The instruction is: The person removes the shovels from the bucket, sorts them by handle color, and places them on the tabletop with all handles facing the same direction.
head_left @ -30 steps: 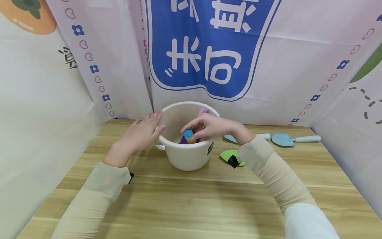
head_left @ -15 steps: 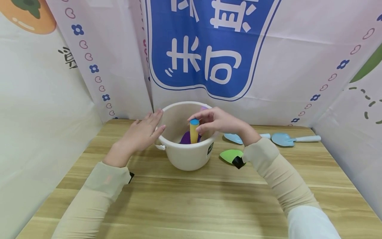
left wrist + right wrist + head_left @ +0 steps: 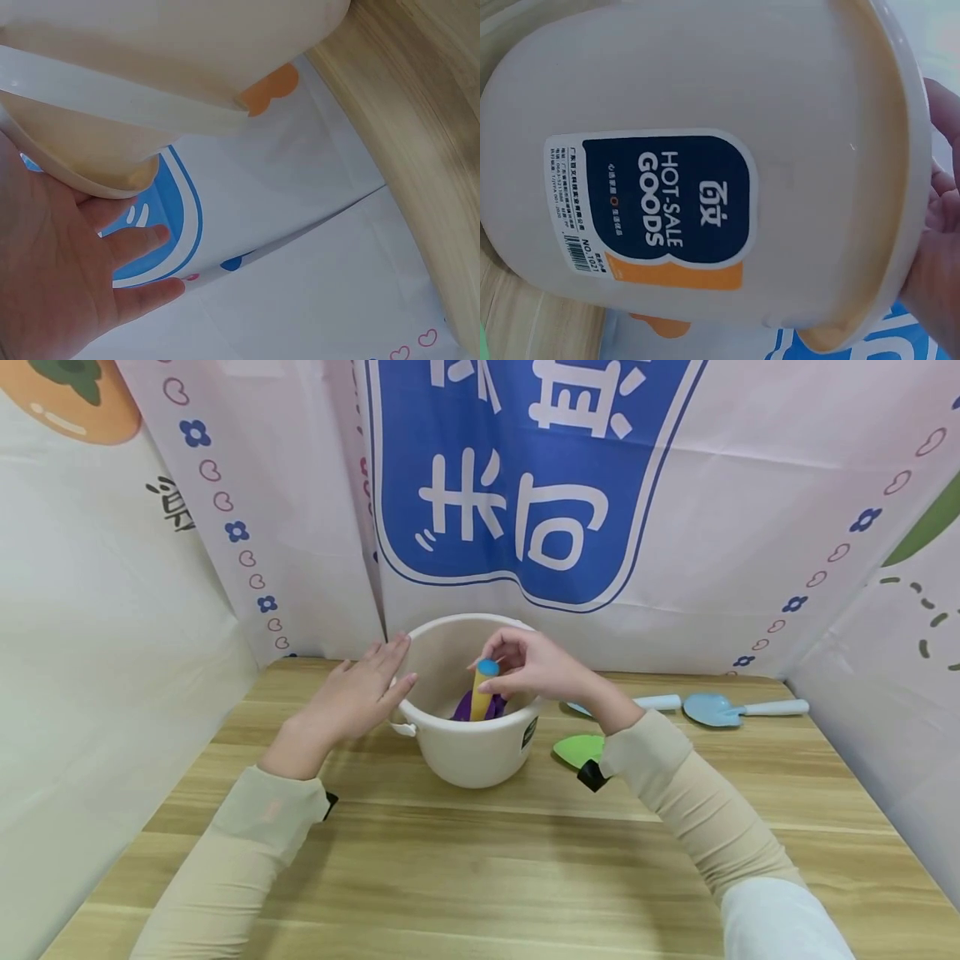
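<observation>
Two bare hands are at a round, cream-white plastic bucket [image 3: 472, 756]. The right hand [image 3: 536, 667] is inside the top of it, with thumb and fingers pinching a yellow stick with a round blue top [image 3: 482, 695]. That stick leans a little, right at the fingertips, and its low end is hidden in the bucket. Just under the right hand, also in the bucket, is a shiny purple piece [image 3: 462, 707]; I can't tell if it is joined to the stick.

The left hand [image 3: 358, 695] has its fingers out straight, up against the outside of the rim. Near it is the bucket's white plastic strap handle [image 3: 120, 97].

On the bucket, below the right hand, is a dark blue, white and orange paper label [image 3: 675, 202]. It says "HOT-SALE GOODS" and "百文" in big letters. Small print says "NO.1021" by a bar code. Other lines are too small to read well.

To the right of the right hand lie a light blue shovel with a pale handle [image 3: 712, 710] and another blue shovel [image 3: 657, 702], partly hidden. A bright green shovel blade [image 3: 577, 750] is under the right wrist. Past both hands hangs a white cloth [image 3: 750, 527] with big white Chinese writing on blue.
</observation>
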{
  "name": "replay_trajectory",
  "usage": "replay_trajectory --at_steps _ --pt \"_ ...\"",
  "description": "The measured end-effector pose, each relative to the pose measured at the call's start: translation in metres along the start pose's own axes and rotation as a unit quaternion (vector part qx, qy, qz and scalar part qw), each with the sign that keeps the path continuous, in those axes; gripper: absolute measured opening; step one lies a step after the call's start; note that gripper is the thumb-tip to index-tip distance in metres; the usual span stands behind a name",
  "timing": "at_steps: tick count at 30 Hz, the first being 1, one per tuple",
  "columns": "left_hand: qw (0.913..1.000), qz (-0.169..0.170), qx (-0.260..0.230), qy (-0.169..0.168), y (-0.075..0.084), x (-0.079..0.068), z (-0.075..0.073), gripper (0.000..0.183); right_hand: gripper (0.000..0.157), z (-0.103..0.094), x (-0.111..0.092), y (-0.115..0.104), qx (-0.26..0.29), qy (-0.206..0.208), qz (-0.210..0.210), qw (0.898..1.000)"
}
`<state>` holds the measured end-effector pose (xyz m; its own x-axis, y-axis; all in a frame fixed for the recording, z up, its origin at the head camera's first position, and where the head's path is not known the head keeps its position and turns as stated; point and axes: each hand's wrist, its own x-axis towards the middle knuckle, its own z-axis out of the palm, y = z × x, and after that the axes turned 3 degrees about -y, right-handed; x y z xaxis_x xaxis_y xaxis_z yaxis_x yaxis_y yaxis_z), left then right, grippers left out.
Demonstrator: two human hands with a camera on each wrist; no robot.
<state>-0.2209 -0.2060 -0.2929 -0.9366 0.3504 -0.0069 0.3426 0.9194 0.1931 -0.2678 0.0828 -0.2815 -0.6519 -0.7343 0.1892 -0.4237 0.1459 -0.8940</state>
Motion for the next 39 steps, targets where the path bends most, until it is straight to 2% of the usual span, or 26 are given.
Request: replay_trajectory --at_steps 7,11,18,22,28,34,39 --pt "1.0000 0.002 0.002 0.000 0.0000 0.0005 -0.0001 0.072 0.029 0.0050 0.0021 -0.0045 -0.017 -0.024 -0.020 0.999" --pt "1.0000 0.001 0.002 -0.001 0.0006 0.0008 -0.0003 0.072 0.035 0.0041 0.0007 -0.0067 -0.035 -0.052 -0.014 0.998" --pt "1.0000 0.000 0.001 -0.001 0.0009 0.0004 0.0000 0.071 0.040 0.0010 -0.0002 -0.0071 -0.021 -0.109 -0.023 0.994" --pt "1.0000 0.002 0.003 0.000 0.0006 0.0001 0.0005 0.071 0.039 0.0021 0.0000 -0.0052 -0.038 -0.120 -0.037 0.991" --pt "1.0000 0.002 0.000 0.000 0.0010 0.0003 0.0012 0.070 0.031 0.0058 0.0009 -0.0030 -0.035 -0.092 -0.042 0.994" --pt "1.0000 0.003 0.001 0.003 0.0012 0.0004 0.0012 0.070 0.027 0.0067 0.0000 -0.0034 0.004 -0.049 -0.037 0.998" --pt "1.0000 0.003 -0.003 0.003 0.0008 0.0004 0.0005 0.070 0.028 0.0056 -0.0021 -0.0032 0.024 0.019 -0.033 0.999"
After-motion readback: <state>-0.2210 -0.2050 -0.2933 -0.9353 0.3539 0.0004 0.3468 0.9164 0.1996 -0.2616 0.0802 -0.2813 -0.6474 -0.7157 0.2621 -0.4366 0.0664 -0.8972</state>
